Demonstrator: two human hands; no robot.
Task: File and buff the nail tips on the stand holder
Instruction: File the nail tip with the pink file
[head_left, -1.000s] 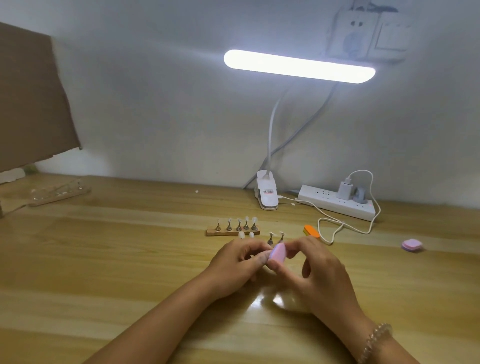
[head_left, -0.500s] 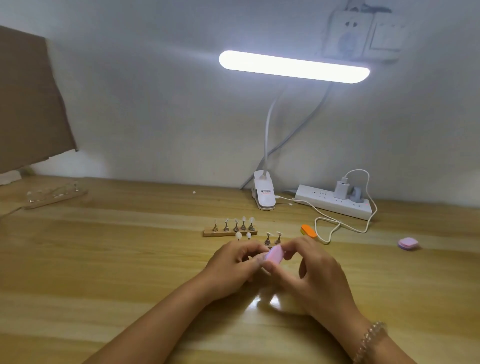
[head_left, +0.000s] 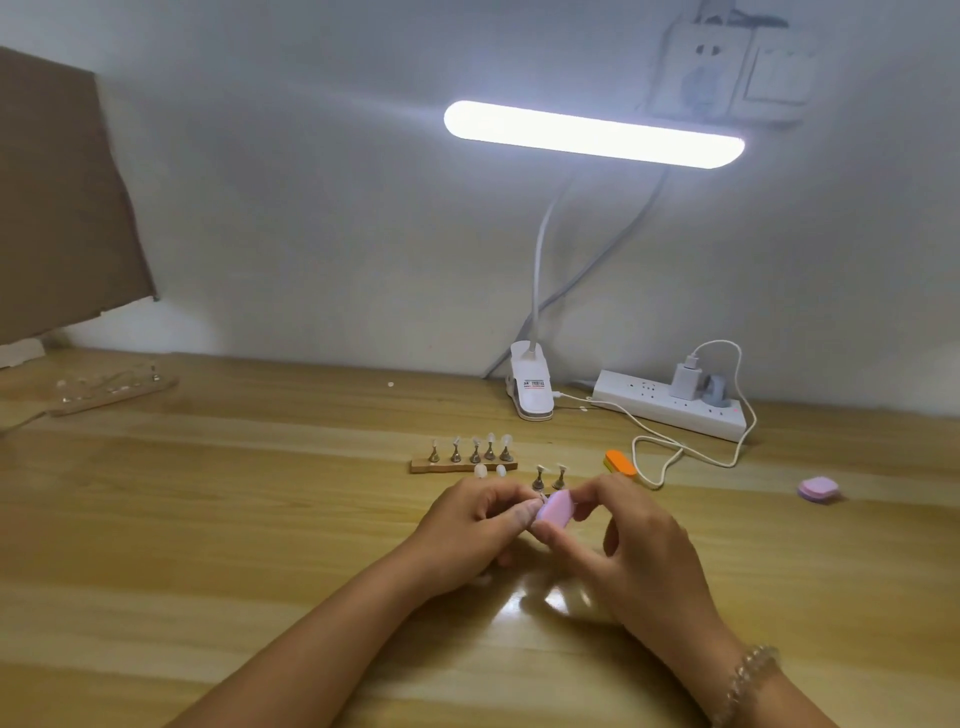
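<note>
Right hand (head_left: 628, 551) pinches a pink buffer block (head_left: 555, 512) between thumb and forefinger. Left hand (head_left: 467, 530) curls round a small item (head_left: 540, 500) held against the block, mostly hidden, likely a nail tip on its peg. The wooden stand holder (head_left: 462, 464) sits just beyond, five tips mounted. Risk: sideways buffing pressure flicks the tip from so slight a hold, or topples the loose pegs (head_left: 548, 478) just behind.

Matt pink buffer block (head_left: 556, 512) in the right hand (head_left: 634, 556), small shiny metal peg (head_left: 541, 500) in the left hand (head_left: 478, 530), glossy varnished wood table (head_left: 208, 519) beneath them, bare wood stand holder (head_left: 462, 464) just beyond the left hand, smooth white plastic power strip (head_left: 670, 410) beyond the right.
</note>
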